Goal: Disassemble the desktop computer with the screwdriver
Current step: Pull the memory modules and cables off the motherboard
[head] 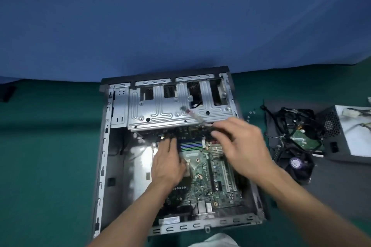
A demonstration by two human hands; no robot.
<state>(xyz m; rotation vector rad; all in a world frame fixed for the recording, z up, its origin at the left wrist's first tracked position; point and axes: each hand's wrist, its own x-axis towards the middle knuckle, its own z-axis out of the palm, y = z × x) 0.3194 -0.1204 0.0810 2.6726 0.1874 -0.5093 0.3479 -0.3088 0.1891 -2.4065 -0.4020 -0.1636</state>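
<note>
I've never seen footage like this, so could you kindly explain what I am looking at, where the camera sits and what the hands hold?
There is no machine here: a person works bare-handed, and the single camera sits on their head, looking down. An open computer case lies on a green surface, its motherboard exposed. The left hand rests on the motherboard. The right hand holds a blurred screwdriver over the drive cage. To the right lie a power supply, a fan and cables.

The computer case point(104, 146) and its ribbed drive cage point(160, 110) were bare, dull-grey stamped metal, the screwdriver point(195, 116) had a clear plastic handle, and the green table cover point(50, 156) was matt, smooth cloth.
</note>
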